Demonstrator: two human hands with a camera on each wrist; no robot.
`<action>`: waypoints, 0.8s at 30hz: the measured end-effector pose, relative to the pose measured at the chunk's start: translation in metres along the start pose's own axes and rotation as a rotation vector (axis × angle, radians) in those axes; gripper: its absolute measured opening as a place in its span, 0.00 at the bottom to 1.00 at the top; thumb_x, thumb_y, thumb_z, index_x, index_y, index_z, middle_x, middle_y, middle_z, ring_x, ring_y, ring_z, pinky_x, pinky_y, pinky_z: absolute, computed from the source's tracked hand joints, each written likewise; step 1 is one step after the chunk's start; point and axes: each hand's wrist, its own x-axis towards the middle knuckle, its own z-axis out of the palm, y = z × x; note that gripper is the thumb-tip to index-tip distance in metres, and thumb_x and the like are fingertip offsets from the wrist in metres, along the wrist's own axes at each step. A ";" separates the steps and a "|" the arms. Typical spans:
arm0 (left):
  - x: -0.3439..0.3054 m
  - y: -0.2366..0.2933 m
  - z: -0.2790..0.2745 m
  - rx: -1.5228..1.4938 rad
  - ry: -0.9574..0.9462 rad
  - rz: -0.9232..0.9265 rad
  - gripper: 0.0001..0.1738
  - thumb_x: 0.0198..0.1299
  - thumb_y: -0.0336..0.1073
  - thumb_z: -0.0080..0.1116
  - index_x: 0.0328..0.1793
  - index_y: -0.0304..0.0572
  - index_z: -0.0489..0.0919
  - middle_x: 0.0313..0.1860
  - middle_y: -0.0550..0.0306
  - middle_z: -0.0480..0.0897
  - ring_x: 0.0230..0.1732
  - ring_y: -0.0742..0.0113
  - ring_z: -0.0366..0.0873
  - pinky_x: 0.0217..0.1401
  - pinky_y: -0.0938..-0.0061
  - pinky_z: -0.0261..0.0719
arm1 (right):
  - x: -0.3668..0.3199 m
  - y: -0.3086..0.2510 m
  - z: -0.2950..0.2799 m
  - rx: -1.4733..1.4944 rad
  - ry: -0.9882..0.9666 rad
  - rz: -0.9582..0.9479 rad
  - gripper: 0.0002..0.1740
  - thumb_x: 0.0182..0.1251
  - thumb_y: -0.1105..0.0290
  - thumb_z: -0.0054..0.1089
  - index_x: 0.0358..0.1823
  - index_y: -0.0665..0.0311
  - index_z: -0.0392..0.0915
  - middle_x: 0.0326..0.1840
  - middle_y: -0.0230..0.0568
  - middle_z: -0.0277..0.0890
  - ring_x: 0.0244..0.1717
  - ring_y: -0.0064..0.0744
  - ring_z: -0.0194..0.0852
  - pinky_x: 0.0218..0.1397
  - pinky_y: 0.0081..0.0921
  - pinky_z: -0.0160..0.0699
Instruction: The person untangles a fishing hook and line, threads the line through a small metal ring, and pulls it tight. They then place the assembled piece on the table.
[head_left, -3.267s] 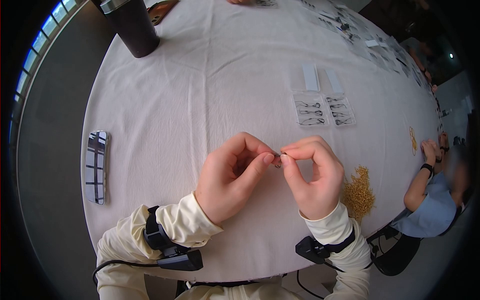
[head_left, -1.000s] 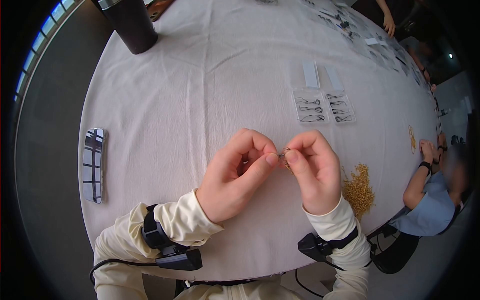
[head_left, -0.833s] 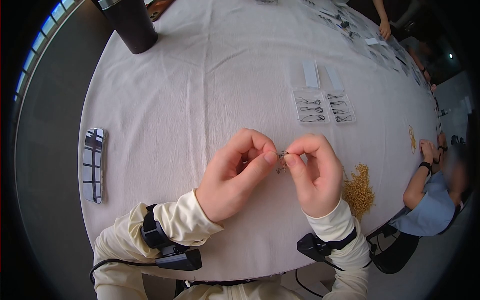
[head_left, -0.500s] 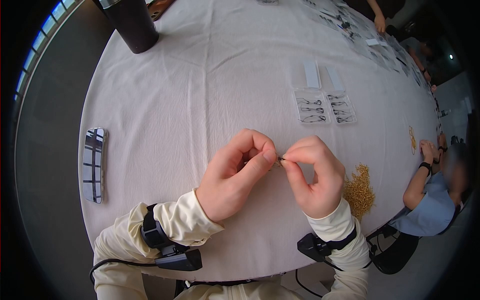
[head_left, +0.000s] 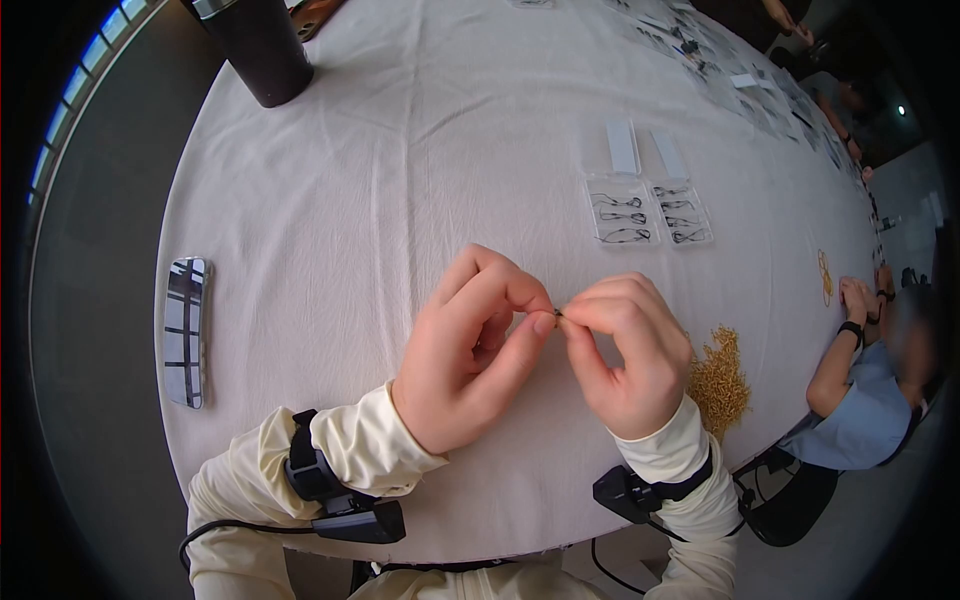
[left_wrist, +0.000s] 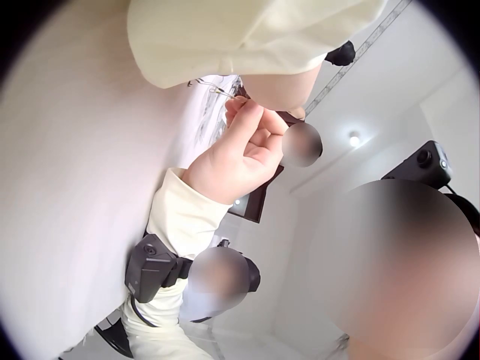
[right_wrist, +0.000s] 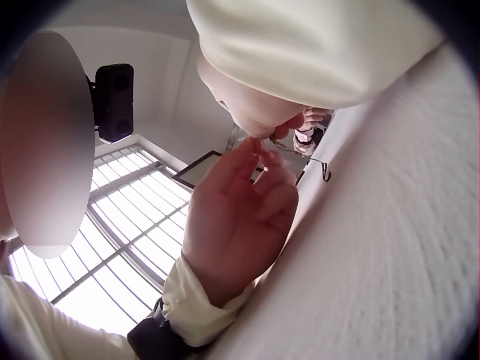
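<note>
Covering the round table, a white cloth [head_left: 420,130] carries a dark tumbler [head_left: 262,50] at the far left edge and a checked phone [head_left: 186,330] by the left rim. Left hand [head_left: 465,350] and right hand [head_left: 630,350] meet just above the cloth near the front edge, other fingers curled. Smaller items: two clear trays [head_left: 622,215] of dark wire pieces farther out, a heap of gold bits [head_left: 718,375] beside the right wrist, and a tiny metal piece [head_left: 557,313], possibly a ring, too small to tell, pinched between thumb and forefinger of both hands.
</note>
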 end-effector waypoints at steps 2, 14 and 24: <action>0.001 0.002 0.001 0.122 0.041 0.086 0.03 0.64 0.24 0.61 0.42 0.39 0.79 0.41 0.59 0.71 0.30 0.77 0.64 0.31 0.81 0.64 | 0.000 -0.001 0.000 -0.014 0.008 -0.003 0.14 0.52 0.86 0.71 0.37 0.66 0.78 0.33 0.40 0.80 0.34 0.41 0.78 0.38 0.33 0.76; 0.000 0.009 0.000 0.348 0.117 0.228 0.11 0.55 0.20 0.68 0.44 0.38 0.82 0.40 0.54 0.72 0.37 0.61 0.75 0.38 0.71 0.76 | 0.002 -0.003 -0.003 -0.007 0.040 -0.003 0.12 0.53 0.84 0.74 0.38 0.69 0.83 0.33 0.40 0.84 0.34 0.39 0.83 0.38 0.30 0.79; 0.005 0.001 0.000 0.399 0.224 0.278 0.10 0.56 0.21 0.68 0.41 0.41 0.82 0.38 0.61 0.73 0.25 0.78 0.61 0.25 0.80 0.62 | 0.003 -0.006 -0.002 0.090 -0.006 0.008 0.16 0.55 0.88 0.65 0.46 0.73 0.84 0.37 0.44 0.84 0.35 0.40 0.82 0.39 0.31 0.80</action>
